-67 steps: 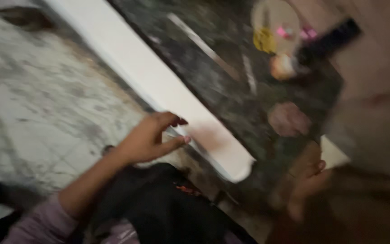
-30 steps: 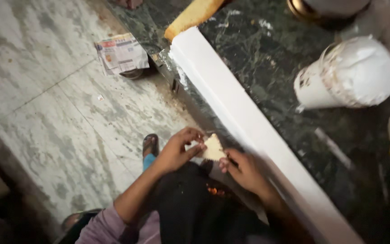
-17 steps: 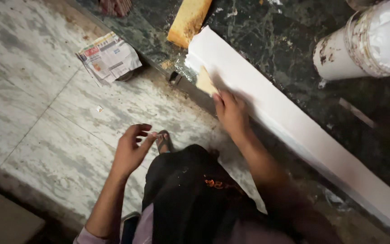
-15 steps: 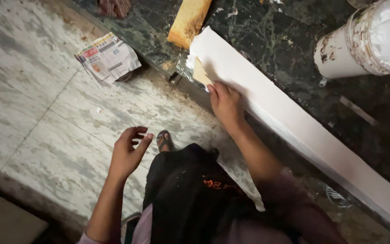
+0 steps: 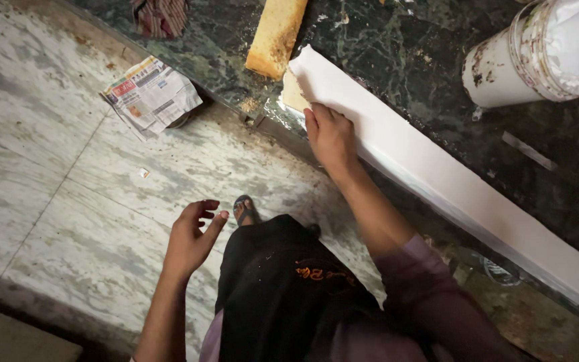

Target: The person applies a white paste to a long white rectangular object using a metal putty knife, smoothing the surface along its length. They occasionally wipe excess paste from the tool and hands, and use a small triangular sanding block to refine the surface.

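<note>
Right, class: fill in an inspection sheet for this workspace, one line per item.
Surface: dark green marble counter, dusty.
Job's things: long white board; small tan sanding pad at its end.
Clutter: yellow foam block, white-smeared bucket, folded newspaper on floor.
Grippers: right hand presses the pad on the board; left hand empty, open in the air.
Cables: nothing seen.
Surroundings: pale marble floor.
</note>
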